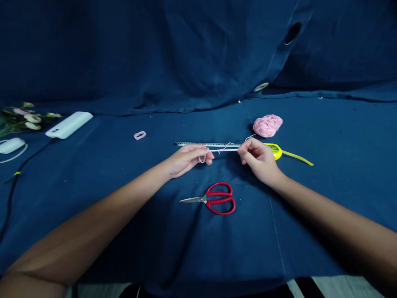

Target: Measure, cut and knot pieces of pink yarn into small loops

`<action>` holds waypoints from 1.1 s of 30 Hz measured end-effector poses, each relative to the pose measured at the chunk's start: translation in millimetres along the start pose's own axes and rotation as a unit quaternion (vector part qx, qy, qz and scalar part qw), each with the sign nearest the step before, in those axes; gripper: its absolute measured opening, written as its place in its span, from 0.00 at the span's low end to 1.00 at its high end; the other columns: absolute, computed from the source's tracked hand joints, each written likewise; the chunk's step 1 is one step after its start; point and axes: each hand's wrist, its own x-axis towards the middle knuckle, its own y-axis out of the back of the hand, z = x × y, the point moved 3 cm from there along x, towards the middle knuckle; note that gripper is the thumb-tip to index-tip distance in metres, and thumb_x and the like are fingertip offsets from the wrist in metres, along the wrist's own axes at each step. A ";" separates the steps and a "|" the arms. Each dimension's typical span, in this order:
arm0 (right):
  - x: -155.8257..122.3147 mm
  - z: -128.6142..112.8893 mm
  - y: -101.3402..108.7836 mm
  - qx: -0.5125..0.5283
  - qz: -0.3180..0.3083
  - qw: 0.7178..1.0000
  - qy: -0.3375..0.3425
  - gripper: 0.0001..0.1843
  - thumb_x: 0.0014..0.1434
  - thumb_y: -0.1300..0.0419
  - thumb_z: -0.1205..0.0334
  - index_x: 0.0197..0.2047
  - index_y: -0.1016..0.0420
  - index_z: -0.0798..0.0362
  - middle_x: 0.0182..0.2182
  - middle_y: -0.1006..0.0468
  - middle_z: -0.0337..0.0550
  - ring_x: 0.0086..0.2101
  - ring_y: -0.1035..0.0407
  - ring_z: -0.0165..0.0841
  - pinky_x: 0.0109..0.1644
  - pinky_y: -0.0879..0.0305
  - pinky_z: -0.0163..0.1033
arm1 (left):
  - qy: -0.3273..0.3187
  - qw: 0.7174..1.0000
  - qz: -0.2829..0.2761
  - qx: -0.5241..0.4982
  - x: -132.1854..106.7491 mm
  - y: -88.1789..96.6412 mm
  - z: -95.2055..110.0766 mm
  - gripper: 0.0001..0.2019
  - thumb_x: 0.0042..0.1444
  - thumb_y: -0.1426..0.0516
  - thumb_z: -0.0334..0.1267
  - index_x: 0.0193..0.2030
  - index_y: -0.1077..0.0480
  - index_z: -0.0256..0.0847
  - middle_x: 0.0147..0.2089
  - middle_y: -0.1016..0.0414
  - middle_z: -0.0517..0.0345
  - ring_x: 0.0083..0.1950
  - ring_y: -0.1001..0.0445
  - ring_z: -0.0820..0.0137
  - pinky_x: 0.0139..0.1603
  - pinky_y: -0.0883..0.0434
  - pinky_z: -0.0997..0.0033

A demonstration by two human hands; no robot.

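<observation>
A strand of pale pink yarn (pixel 223 150) is stretched straight between my two hands. My left hand (pixel 190 159) pinches one end, and a small loop of yarn hangs by its fingers. At the other end my right hand (pixel 257 159) is closed on the yarn. Behind the strand lies a tape measure (pixel 276 151), yellow, with its blade pulled out to the left; my right hand covers part of it. From near my right hand a thin thread runs up to a pink ball of yarn (pixel 267 126). Red-handled scissors (pixel 218 199) lie closer to me, blades pointing left.
A small pink yarn ring (pixel 139 135) lies on the dark blue cloth (pixel 124 231). At the left are a white box-shaped device (pixel 70 125) with a black cable, a white rounded object (pixel 11 145) and artificial flowers (pixel 29 118). A blue curtain (pixel 186 49) hangs behind.
</observation>
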 end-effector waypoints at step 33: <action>5.1 10.5 1.4 -0.009 -0.003 1.000 -0.029 0.13 0.72 0.43 0.49 0.40 0.34 0.49 0.30 0.30 0.36 0.27 0.36 0.30 0.30 0.39 0.36 | -0.091 0.989 0.066 -0.091 -4.3 -1.0 8.2 0.13 0.62 0.44 0.34 0.28 0.24 0.36 0.63 0.24 0.46 0.63 0.30 0.62 0.61 0.32 0.63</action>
